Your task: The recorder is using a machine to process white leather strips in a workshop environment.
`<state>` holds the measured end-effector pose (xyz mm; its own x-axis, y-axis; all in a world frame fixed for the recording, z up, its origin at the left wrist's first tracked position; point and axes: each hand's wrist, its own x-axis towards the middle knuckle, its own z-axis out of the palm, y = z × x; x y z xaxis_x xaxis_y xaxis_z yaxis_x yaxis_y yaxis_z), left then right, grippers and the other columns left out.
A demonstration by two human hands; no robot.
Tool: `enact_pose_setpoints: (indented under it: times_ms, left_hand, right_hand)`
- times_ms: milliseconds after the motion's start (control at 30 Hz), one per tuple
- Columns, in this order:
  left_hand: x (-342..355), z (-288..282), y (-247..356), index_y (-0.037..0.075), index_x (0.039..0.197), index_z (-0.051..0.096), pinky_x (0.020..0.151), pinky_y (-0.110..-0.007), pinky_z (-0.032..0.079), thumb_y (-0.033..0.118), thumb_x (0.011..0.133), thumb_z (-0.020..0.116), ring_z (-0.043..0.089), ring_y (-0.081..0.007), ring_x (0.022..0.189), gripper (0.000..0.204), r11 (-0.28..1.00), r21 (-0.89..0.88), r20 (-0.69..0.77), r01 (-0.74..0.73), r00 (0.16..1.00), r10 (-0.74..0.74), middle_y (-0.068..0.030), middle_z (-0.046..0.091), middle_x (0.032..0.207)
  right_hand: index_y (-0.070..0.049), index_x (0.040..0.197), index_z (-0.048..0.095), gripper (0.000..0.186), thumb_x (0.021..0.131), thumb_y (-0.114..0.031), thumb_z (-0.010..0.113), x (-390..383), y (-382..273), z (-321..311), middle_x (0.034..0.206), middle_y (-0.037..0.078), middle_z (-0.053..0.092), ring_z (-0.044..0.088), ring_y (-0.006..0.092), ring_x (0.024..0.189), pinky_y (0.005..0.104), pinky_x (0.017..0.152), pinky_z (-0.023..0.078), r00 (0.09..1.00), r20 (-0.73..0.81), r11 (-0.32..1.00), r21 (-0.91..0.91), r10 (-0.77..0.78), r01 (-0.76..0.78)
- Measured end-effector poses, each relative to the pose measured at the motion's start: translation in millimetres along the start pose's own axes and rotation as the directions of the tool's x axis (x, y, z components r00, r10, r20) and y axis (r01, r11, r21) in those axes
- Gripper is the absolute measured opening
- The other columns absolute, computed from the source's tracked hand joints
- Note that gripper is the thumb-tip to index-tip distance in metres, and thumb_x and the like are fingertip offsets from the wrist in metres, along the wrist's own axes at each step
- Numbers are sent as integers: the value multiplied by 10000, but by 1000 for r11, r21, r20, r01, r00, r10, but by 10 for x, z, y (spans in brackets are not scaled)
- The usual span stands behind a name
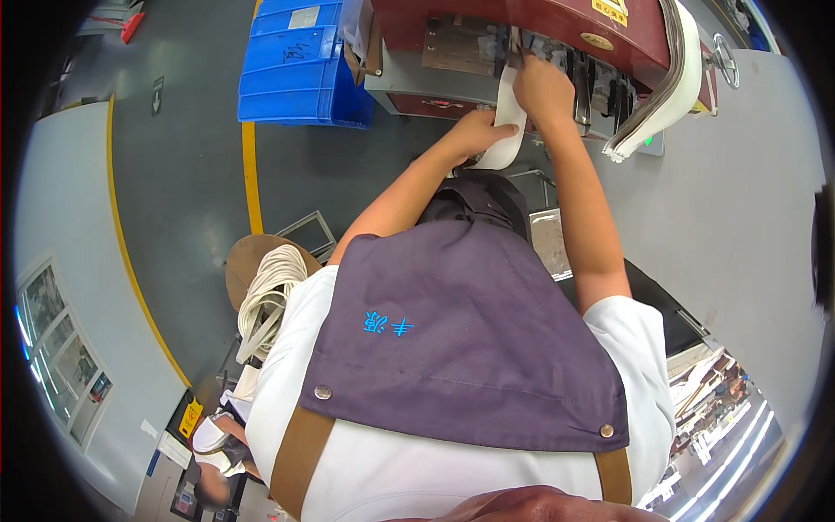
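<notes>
A long, curved white strip [509, 106] runs from the front of the dark red machine [487, 19] down toward my body. My left hand [480, 137] grips its near part, thumb on top and the other fingers mostly hidden underneath. Close to the machine's opening, my right hand [545, 91] is closed at the strip's far end, with bent fingers against its right edge. The fingertips there are partly hidden. Metal parts of the machine sit just beyond this hand.
A stack of white strips [668, 96] drapes over the machine's right side, near a handwheel [724, 61]. A blue crate [291, 65] stands left of the machine. Coiled white cord [277, 291] lies on a round brown seat [246, 261]. Another person [222, 444] is behind at lower left.
</notes>
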<state>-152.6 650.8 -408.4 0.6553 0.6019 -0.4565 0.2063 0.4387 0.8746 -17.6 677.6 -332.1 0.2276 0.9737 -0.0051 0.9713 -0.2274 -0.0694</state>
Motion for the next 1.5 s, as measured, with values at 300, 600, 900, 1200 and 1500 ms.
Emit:
enact_pose_setpoints:
  times_ms: [300,600,900,1200,1500]
  left_hand:
    - [28,-131,-78,1,1055,642,772,-299,466,267,813,640,611,-157,867,359,990,144,45,-1,999,-5,-96,665,965]
    - [1,-96,822,55,903,680,740,-404,495,411,811,561,637,-320,860,387,207,963,201,-171,971,-132,-171,660,923]
    - [702,1152,1499,2,1052,584,698,-299,497,191,826,630,649,-197,748,298,680,439,269,-588,808,524,-113,663,901]
    - [730,1267,1490,-27,872,631,670,-347,468,251,782,655,612,-284,749,293,681,514,210,-522,846,490,-183,613,844]
    - [359,1154,1967,-22,1000,620,740,-282,472,271,871,607,589,-132,788,321,936,137,519,-326,828,212,-83,646,821]
  right_hand:
    - [-26,1065,531,225,864,-126,520,-917,720,-135,875,133,644,638,257,802,345,711,475,941,-89,634,759,327,-149]
    - [-26,969,643,220,808,-172,616,-892,1706,-479,902,103,650,606,201,852,313,763,464,532,-301,509,806,791,-301]
    - [-16,1003,645,264,800,-184,635,-780,1715,-451,942,112,666,616,197,880,310,780,455,638,-223,449,867,737,-215]
    - [-17,1035,621,292,790,-174,649,-917,1541,-796,827,8,602,466,51,551,205,474,389,783,74,90,982,618,-165]
    - [-8,1160,573,386,817,-171,642,-404,1837,-1609,767,-15,599,459,18,538,168,452,342,892,176,12,980,416,-199]
